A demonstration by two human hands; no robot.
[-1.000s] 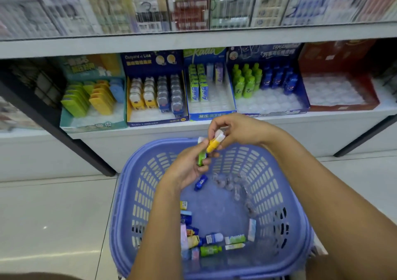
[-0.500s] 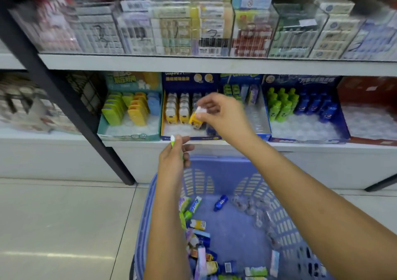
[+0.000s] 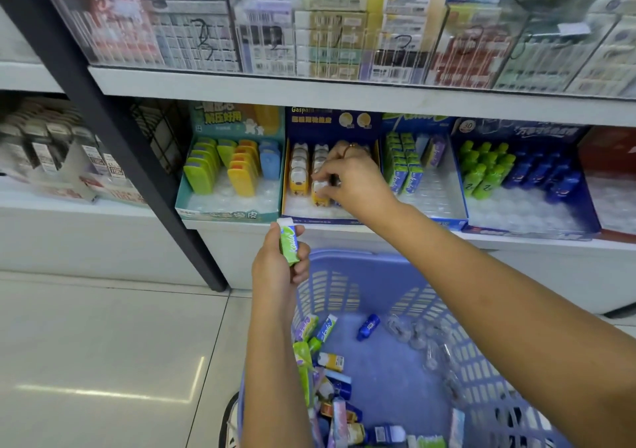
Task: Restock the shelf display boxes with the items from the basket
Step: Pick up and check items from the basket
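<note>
My right hand (image 3: 347,179) reaches into the dark blue display box (image 3: 330,218) on the lower shelf and pinches a small yellow and white eraser (image 3: 319,193) in the second row. My left hand (image 3: 278,268) hovers over the near rim of the blue basket (image 3: 347,262) and grips a green and white eraser (image 3: 288,244) upright. Several loose erasers and a small blue bottle (image 3: 368,327) lie in the basket.
Left of the blue box stands a teal box (image 3: 227,212) of green, yellow and blue erasers. To its right are a box of green packs (image 3: 402,172) and one of green and blue bottles (image 3: 516,179). A black shelf post (image 3: 137,158) slants at left.
The right hand carried the yellow eraser from above the basket up into the dark blue box. The left hand rose with the green eraser. The view moved closer to the shelf.
</note>
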